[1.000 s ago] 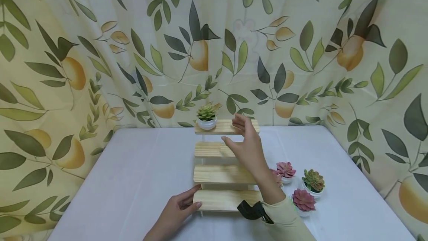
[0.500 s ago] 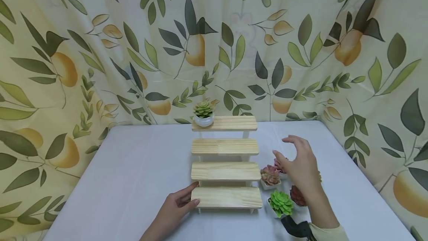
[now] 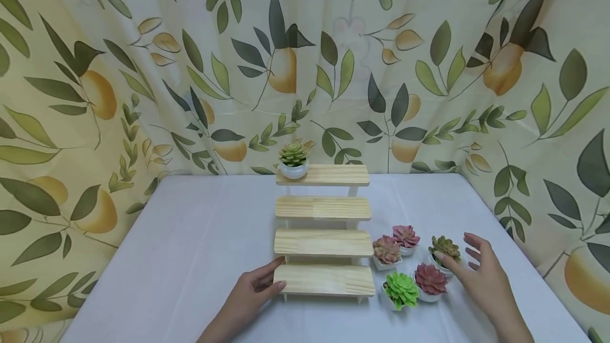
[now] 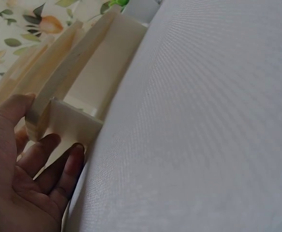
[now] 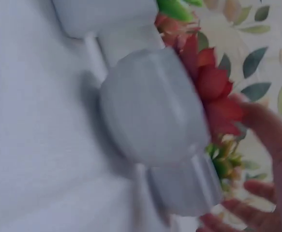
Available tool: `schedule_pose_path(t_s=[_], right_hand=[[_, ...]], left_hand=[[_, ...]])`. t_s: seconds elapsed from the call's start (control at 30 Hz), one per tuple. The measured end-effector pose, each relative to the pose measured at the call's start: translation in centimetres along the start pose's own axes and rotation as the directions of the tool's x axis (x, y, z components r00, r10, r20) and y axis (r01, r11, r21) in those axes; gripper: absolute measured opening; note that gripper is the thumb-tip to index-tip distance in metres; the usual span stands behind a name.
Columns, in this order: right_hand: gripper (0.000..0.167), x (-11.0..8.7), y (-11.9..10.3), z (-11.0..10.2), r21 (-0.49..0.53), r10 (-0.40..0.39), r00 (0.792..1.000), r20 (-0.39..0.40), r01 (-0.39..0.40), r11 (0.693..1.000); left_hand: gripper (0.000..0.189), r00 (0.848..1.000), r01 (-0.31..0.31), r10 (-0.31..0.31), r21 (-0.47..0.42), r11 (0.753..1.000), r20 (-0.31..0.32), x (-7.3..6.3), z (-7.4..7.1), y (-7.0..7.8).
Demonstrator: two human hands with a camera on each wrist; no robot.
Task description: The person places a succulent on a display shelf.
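Note:
A tiered wooden stand [image 3: 324,242] is at mid-table, its shelves stepping up toward the back. My left hand [image 3: 250,292] grips the left end of its lowest shelf, thumb on the board's edge and fingers curled beneath, as the left wrist view shows. My right hand [image 3: 486,279] reaches beside a brownish-green potted succulent [image 3: 445,250], thumb and fingers spread around its right side and holding nothing. Just in front of that plant is a dark red succulent [image 3: 430,279], whose round white pot [image 5: 153,108] is large in the right wrist view. Whether my thumb touches a plant is unclear.
A green succulent in a white pot [image 3: 293,160] stands at the left end of the top shelf. Right of the stand sit a bright green succulent [image 3: 401,289] and two pink ones, the nearer pink succulent [image 3: 387,250] close to the shelves. A patterned curtain [image 3: 333,68] hangs behind.
My right hand has withdrawn from the top shelf, moving right and toward me to the potted succulents. My left hand keeps its grip on the lowest shelf.

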State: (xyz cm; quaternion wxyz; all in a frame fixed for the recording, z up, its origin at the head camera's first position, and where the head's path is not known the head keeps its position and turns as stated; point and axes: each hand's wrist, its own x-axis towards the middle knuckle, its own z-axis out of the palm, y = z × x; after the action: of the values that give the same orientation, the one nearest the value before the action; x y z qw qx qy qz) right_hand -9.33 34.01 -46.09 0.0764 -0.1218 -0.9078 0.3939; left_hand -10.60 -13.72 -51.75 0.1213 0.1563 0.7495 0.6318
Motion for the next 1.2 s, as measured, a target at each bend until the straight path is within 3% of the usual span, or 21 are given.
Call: schedule_pose_path(t_s=[0.1, 0.27, 0.43, 0.5, 0.6, 0.73, 0.93, 1.2], right_hand=[[0.096, 0.1, 1.3, 0.4, 0.094, -0.036, 0.998, 0.05, 0.031, 0.995], [0.06, 0.4, 2.6, 0.5, 0.153, -0.164, 0.981, 0.104, 0.147, 0.977], [0.047, 0.5, 3.3, 0.5, 0.238, -0.228, 0.962, 0.151, 0.189, 0.953], [0.05, 0.4, 3.6, 0.5, 0.267, -0.223, 0.96, 0.172, 0.172, 0.948], [0.073, 0.3, 3.9, 0.4, 0.298, -0.233, 0.952, 0.201, 0.167, 0.94], [0.092, 0.0, 4.2, 0.3, 0.27, -0.255, 0.943, 0.215, 0.194, 0.943], [0.09, -0.1, 4.0, 0.7, 0.088, -0.264, 0.957, 0.123, 0.255, 0.963], [0.095, -0.3, 3.2, 1.8, -0.011, -0.191, 0.981, 0.037, 0.192, 0.981]], left_hand=[[0.06, 1.0, -0.003, 0.003, 0.001, 1.0, 0.002, 0.0, 0.0, -0.1], [0.059, 1.0, 0.006, -0.006, 0.007, 1.0, -0.006, -0.1, -0.2, 0.0], [0.06, 1.0, 0.022, -0.022, 0.014, 1.0, -0.014, -0.1, -0.3, 0.2], [0.06, 1.0, 0.024, -0.024, 0.021, 0.999, -0.012, -0.1, -0.3, 0.3], [0.06, 1.0, 0.02, -0.02, 0.026, 0.999, -0.007, -0.1, -0.2, 0.2], [0.06, 1.0, 0.012, -0.012, 0.032, 0.999, 0.004, -0.1, -0.1, 0.2], [0.06, 1.0, 0.003, -0.004, 0.056, 0.998, 0.003, -0.2, -0.2, 0.2], [0.059, 1.0, 0.001, -0.001, 0.047, 0.999, 0.004, -0.2, -0.2, 0.2]])
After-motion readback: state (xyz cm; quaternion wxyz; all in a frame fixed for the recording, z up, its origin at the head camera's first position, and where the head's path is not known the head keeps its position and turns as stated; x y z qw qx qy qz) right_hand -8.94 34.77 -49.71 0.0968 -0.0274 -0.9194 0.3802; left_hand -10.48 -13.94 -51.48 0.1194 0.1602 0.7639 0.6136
